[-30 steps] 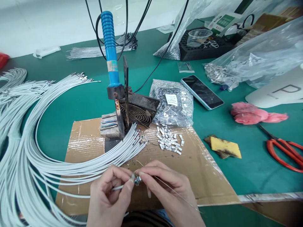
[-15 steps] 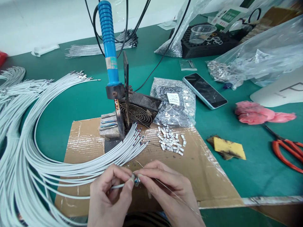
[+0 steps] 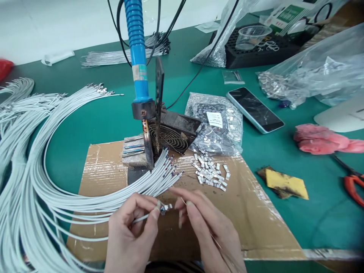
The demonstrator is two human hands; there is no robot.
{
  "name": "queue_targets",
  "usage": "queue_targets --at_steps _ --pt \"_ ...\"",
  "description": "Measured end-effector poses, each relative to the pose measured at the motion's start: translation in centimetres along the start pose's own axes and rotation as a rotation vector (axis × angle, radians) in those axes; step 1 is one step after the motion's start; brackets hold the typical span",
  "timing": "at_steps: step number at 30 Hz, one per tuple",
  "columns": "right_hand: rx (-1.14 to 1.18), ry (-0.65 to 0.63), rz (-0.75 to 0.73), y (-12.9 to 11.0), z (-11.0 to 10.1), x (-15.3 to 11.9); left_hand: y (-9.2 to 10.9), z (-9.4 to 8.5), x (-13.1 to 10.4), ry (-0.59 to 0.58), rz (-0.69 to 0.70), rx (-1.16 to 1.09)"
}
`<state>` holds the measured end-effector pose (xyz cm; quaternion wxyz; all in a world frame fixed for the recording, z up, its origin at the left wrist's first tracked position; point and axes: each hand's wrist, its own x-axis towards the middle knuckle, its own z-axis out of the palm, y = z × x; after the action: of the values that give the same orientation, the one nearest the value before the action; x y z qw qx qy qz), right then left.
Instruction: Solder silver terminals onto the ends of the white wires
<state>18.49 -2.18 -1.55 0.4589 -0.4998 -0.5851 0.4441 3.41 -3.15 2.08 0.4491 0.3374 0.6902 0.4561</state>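
My left hand (image 3: 132, 231) pinches a white cable (image 3: 141, 218) near its end. A small silvery metal connector (image 3: 167, 207) sticks out past the fingertips at that end, towards the right. My right hand (image 3: 212, 229) holds a thin wire (image 3: 184, 201) that looks like solder wire, between thumb and fingers, a short way right of the connector. The wire trails back across the palm side. Behind both hands, a bundle of white cables (image 3: 113, 193) lies with its stripped ends under a blue-handled soldering iron (image 3: 136, 41) fixed tip down.
Small metal connectors (image 3: 210, 172) lie scattered on the cardboard (image 3: 256, 220). Behind them are a bag of parts (image 3: 218, 121), a small fan (image 3: 173, 132) and a phone (image 3: 256, 110). A yellow sponge (image 3: 287, 184) and red-handled scissors (image 3: 354, 189) lie to the right.
My right hand has drawn away to the right from the cable end with the thin wire, so the connector now shows. My left hand stays nearly in place; the view has shifted slightly.
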Motion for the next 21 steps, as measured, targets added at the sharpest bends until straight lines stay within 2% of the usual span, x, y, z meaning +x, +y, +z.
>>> queue_targets --at_steps 4,8,15,21 --pt "-0.095 0.03 0.053 0.3 -0.6 0.2 0.2 0.1 0.6 0.049 0.01 0.015" --pt "-0.121 -0.015 0.014 -0.3 -0.9 1.2 0.3 0.2 1.3 0.071 0.013 -0.008" --pt "0.042 -0.08 0.078 -0.8 -0.3 2.2 0.7 0.6 2.0 0.106 0.031 -0.008" --pt "0.092 -0.048 0.133 -0.6 0.0 2.7 0.8 0.9 2.2 0.142 0.032 0.025"
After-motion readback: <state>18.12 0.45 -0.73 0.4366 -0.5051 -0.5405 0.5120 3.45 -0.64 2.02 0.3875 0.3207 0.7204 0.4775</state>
